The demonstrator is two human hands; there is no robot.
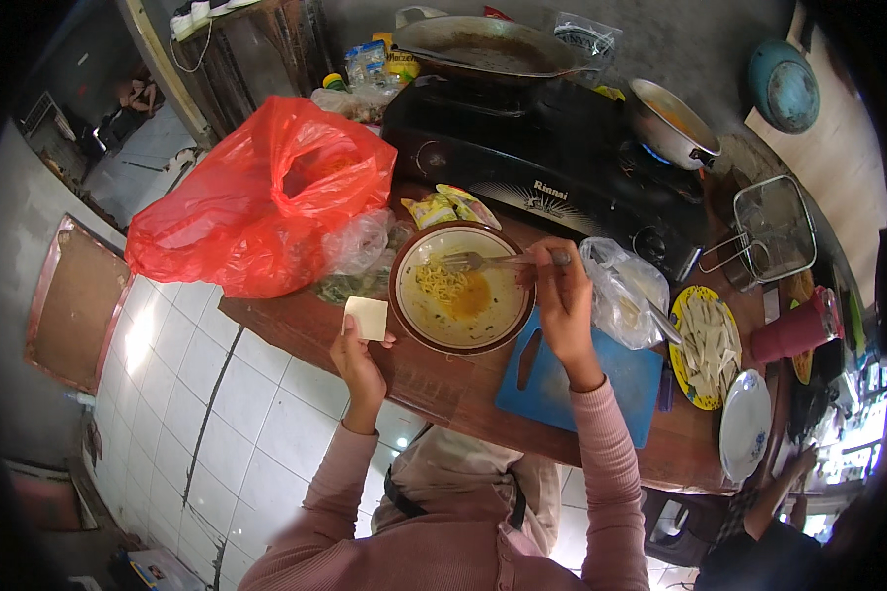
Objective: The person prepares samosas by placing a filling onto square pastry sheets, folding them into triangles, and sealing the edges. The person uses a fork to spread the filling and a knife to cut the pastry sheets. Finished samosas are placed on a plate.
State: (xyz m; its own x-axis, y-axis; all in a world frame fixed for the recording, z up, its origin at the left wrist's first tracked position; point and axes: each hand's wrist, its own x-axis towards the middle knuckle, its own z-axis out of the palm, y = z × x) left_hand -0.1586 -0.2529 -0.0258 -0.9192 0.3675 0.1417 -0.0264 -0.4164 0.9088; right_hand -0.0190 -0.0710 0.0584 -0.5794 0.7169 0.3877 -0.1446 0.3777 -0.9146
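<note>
My left hand (pixel 361 369) pinches a flat, pale yellow square wrapper (pixel 367 318) by its lower edge, just left of the bowl. In my right hand (pixel 566 307) is a metal fork (pixel 498 262), its tines reaching over the food from the right. The cream bowl (pixel 426 328) with a brown rim stands near the table's front edge. Inside it lies a small heap of yellowish shreds (pixel 442 283) beside an orange-yellow liquid (pixel 471 298), with green flecks on the wall. A blue cutting board (pixel 611 389) lies beneath my right wrist.
A black two-burner stove (pixel 522 158) carries a large wok (pixel 483 44) and a saucepan (pixel 672 113) over a blue flame. A red plastic bag (pixel 256 197) fills the left. Rightward are a yellow plate of pale strips (pixel 708 350), a white plate (pixel 746 426), a frying basket (pixel 777 227) and a pink tumbler (pixel 796 333).
</note>
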